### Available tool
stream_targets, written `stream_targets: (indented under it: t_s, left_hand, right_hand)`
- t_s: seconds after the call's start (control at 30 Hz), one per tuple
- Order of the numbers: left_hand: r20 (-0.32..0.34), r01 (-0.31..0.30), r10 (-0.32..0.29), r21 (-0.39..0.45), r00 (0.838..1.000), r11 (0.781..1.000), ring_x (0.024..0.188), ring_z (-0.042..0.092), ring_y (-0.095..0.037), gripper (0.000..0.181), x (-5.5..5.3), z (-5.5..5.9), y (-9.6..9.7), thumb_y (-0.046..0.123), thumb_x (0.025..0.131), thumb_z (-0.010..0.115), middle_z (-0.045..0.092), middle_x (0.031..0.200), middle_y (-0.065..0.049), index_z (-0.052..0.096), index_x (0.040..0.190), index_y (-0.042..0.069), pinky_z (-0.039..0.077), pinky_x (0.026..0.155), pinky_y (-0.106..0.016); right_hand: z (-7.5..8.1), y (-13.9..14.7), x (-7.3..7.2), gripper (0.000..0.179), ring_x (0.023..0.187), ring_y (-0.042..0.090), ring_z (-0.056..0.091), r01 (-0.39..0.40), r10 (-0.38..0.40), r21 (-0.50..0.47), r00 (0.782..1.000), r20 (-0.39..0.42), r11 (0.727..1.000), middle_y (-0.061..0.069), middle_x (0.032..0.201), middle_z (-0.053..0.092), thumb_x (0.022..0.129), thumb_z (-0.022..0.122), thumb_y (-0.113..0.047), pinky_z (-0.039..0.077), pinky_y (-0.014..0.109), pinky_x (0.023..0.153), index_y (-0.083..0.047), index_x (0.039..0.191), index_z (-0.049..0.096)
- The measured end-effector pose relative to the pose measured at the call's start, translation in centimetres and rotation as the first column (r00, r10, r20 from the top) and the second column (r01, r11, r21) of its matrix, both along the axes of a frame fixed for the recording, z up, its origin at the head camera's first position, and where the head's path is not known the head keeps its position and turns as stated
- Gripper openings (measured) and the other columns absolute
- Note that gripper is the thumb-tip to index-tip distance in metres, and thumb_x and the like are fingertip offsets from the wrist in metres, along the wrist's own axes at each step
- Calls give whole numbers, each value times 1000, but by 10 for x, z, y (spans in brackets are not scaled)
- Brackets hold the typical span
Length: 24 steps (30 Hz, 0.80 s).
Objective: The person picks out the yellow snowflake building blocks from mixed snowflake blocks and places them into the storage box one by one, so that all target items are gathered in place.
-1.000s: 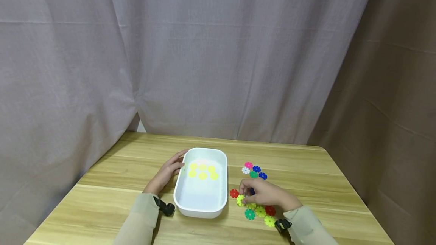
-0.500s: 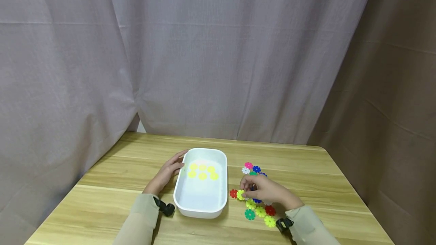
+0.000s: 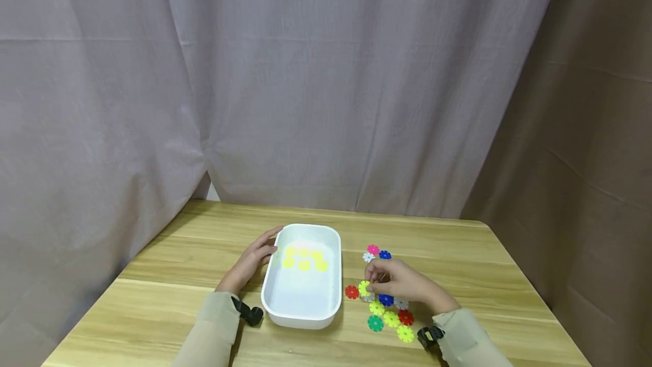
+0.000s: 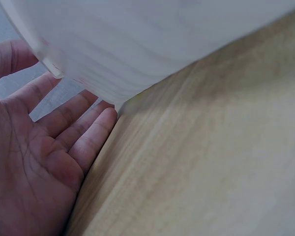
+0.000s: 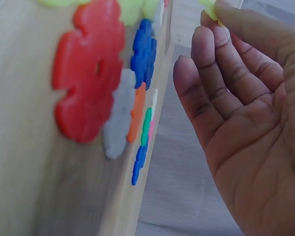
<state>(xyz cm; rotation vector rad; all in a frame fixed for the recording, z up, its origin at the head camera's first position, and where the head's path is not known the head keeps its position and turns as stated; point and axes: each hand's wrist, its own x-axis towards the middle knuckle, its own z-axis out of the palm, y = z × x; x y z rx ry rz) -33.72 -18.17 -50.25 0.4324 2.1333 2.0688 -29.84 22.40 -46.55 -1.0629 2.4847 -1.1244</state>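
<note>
Holds a yellow disc [image 3: 364, 288] pinched by its edge in the right hand [image 3: 404, 284], outside the white tray [image 3: 300, 298] and near the red disc [image 3: 351, 292] — best to lift clear without dragging neighbours. Rests the left hand [image 3: 251, 264], fingers extended, against the tray's side — best to press lightly.

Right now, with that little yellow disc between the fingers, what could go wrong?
The held yellow disc sits only in the fingertips of the right hand, so it might slip out. The red disc nearest the tray lies between it and the white tray, so a low sideways move could nudge it. And the tray's walls are raised, so the disc might catch on the edge if it is headed inside.
</note>
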Motion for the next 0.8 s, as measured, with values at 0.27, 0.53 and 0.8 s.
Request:
stream_targets:
  t_s: [0.27, 0.53, 0.8]
  left_hand:
    - [-10, -20, 20, 7, 1000, 1000, 131, 51, -37, 56, 3, -1, 0, 14, 99, 53, 46, 147, -24, 41, 154, 17, 49, 102, -34]
    - [-15, 5, -5, 5, 1000, 1000, 130, 50, -40, 56, 5, -7, -1, 11, 100, 50, 45, 146, -27, 40, 155, 14, 48, 104, -36]
    - [-28, 8, -8, 6, 1000, 1000, 131, 50, -40, 57, 0, -2, 0, 16, 100, 52, 44, 148, -27, 39, 155, 15, 48, 102, -33]
  right_hand:
    - [12, -8, -1, 12, 88, 16, 63, 71, -71, -28, 997, -5, 997, -4, 94, 67, 94, 73, -23, 56, 31, 75, -18, 101, 65]
    - [25, -26, -7, 11, 85, 16, 64, 33, -37, -64, 997, -73, 997, -5, 93, 68, 94, 73, -23, 56, 33, 71, -19, 101, 66]
    - [37, -49, -19, 13, 86, 15, 65, -23, 13, -85, 994, -112, 996, -6, 93, 69, 93, 74, -22, 57, 33, 75, -17, 102, 66]
